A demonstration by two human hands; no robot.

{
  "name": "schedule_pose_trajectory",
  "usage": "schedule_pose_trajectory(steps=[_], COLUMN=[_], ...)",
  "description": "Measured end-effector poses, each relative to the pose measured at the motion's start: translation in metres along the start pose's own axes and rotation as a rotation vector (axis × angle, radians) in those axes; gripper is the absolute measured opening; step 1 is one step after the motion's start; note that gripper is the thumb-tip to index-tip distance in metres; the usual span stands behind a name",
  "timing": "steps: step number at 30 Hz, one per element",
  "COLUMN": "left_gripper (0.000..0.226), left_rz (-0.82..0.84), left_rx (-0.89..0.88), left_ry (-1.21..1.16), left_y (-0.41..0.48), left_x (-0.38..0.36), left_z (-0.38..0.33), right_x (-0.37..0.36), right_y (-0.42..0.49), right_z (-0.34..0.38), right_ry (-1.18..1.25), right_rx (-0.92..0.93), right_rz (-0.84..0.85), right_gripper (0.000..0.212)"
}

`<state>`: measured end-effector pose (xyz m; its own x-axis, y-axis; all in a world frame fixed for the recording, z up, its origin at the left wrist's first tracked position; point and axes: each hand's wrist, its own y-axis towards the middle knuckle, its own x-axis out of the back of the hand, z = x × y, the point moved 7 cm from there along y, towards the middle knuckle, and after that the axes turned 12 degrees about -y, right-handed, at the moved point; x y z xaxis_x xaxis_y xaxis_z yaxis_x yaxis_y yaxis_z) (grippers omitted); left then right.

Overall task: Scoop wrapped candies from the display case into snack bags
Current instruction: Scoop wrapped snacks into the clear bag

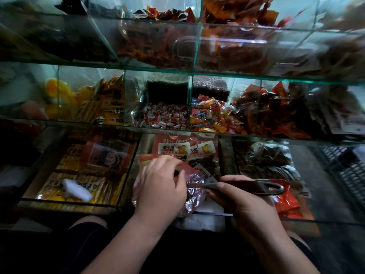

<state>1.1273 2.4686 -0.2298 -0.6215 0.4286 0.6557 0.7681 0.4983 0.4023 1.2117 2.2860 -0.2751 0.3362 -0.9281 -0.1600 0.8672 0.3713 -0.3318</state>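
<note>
Lying heaped in 2 neighbouring compartments on the middle shelf of the display case (286, 81): wrapped candies (164, 117). Hanging lower, in front of the bottom shelf: a thin snack bag (192, 180). Pinching its mouth with the left hand (161, 186). Gripping a dark scoop (246, 186) by the handle with the right hand (243, 202), pointing its head into the bag. Probably emptying 1 load now. Not possible to tell how full the bag is getting. Plenty of candies remaining, so likely more scooping coming.
</note>
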Motion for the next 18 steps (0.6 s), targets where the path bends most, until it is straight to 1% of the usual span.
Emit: schedule_pose_trajectory(steps=[2,3,5,8,13,15,18], left_gripper=[0.045,0.054,0.063,0.069,0.072,0.067,0.052], left_rz=[0.137,0.175,0.172,0.145,0.079,0.02,-0.035], left_rx=[0.19,0.276,0.338,0.317,0.221,0.177,0.084], left_ry=[0.076,0.125,0.168,0.148,0.0,-0.038,-0.074], left_y=[0.001,-0.001,-0.003,-0.005,-0.005,-0.001,0.017], left_x=[-0.019,-0.026,-0.033,-0.037,-0.031,-0.025,-0.017], left_z=[0.021,0.033,0.05,0.061,0.052,0.044,0.023], right_x=[0.003,0.004,0.007,0.008,0.007,0.005,0.007], right_y=[-0.006,-0.008,-0.012,-0.019,-0.029,-0.033,-0.038], right_z=[0.006,0.01,0.017,0.03,0.045,0.053,0.069], right_ry=[0.022,0.032,0.041,0.054,0.099,0.121,0.172], right_rx=[0.004,0.007,0.018,0.037,0.05,0.062,0.09], right_rz=[0.002,0.001,0.001,0.033,0.083,0.084,0.063], right_gripper=[0.027,0.022,0.016,0.016,0.024,0.024,0.017])
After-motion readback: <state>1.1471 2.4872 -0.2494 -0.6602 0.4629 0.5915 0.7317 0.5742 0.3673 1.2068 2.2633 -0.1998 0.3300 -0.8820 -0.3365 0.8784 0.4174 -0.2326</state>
